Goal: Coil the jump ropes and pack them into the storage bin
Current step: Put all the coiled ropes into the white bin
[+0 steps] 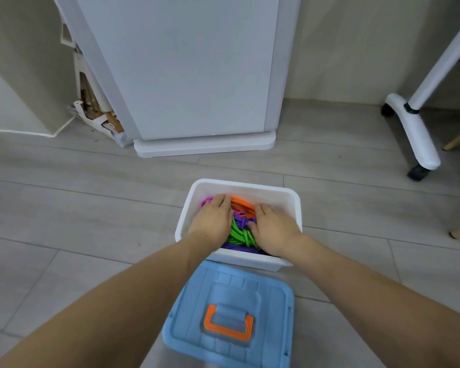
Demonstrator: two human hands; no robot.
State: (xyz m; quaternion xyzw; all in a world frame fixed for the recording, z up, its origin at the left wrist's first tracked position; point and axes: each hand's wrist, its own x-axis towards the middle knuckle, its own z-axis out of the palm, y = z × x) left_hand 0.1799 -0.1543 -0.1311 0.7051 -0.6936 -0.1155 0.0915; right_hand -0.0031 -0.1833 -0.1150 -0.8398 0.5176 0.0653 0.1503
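Both hands [243,224] flat on ropes [239,235] w/in bin [296,205] rim.

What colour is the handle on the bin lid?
Orange handle on a light blue lid; head view.

Evenly and softly lit, with faint shadows only, slightly soft focus throughout, and wide-angle bending toward the edges.

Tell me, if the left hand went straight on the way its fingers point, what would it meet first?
Probably the bin's far wall. The left hand lies flat on the ropes, fingers pointing towards it.
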